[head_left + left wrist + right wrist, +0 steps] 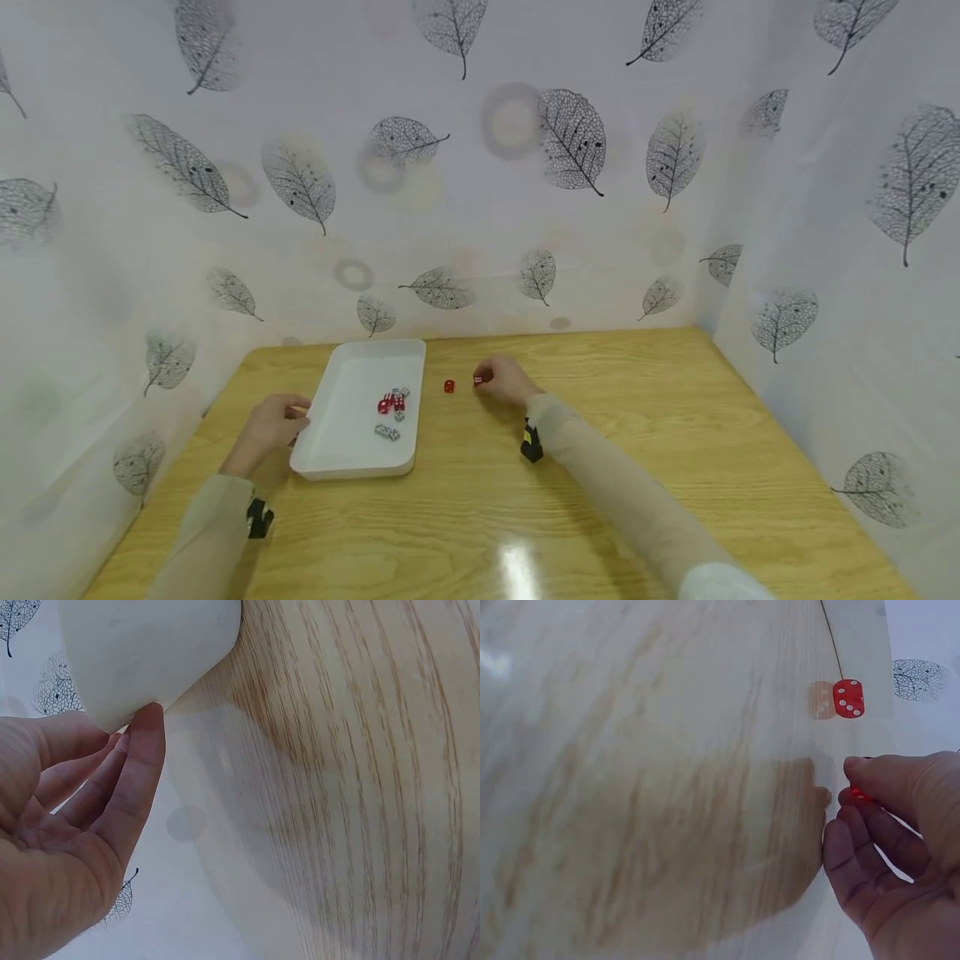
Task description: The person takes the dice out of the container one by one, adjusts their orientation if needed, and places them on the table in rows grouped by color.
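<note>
My right hand (507,381) pinches a red die (477,380) between thumb and fingertips, over the table right of the tray. In the right wrist view most of that die (860,793) is hidden by the fingers. Another red die (449,387), with white dots, lies on the wood between this hand and the tray. At the left, my left hand (272,427) holds the near left edge of the white tray (337,417); the left wrist view has its thumb and fingers (142,757) pinching the edge. Inside the tray are several red dice (385,405) and whitish dotted dice (387,432).
The tray stands on a wooden table (637,417), left of the middle. Pale cloth (480,225) with a leaf print hangs along the table's back and both sides. A black wrist device (532,442) sits on the right sleeve, another (259,518) on the left.
</note>
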### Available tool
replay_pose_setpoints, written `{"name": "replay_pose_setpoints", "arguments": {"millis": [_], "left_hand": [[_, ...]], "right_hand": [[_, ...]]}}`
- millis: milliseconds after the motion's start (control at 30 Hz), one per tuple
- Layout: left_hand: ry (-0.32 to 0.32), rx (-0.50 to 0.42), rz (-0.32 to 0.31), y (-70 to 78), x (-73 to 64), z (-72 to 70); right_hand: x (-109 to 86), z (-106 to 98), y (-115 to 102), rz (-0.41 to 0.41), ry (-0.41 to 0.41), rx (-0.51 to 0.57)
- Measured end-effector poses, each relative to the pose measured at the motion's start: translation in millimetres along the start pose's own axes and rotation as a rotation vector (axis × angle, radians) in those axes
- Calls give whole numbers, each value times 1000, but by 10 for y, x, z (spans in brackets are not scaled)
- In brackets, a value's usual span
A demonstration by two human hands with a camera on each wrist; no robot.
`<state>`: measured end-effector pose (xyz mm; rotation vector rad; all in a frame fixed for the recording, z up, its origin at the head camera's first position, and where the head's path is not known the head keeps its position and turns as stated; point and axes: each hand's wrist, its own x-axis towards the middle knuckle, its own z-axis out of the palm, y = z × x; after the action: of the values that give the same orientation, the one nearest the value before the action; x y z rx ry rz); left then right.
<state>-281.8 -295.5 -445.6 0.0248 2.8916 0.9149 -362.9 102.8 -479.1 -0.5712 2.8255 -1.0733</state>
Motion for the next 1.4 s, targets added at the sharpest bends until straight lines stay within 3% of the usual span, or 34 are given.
{"name": "replay_pose_setpoints", "arguments": {"millis": [433, 900, 1400], "left_hand": [[0, -15, 8, 47, 25, -39], [-4, -42, 4, -46, 14, 5], [-12, -63, -5, -37, 2, 5]], "right_hand": [[43, -1, -7, 11, 5, -38], [49, 26, -1, 2, -8, -58], [48, 33, 39, 41, -21, -46]]}}
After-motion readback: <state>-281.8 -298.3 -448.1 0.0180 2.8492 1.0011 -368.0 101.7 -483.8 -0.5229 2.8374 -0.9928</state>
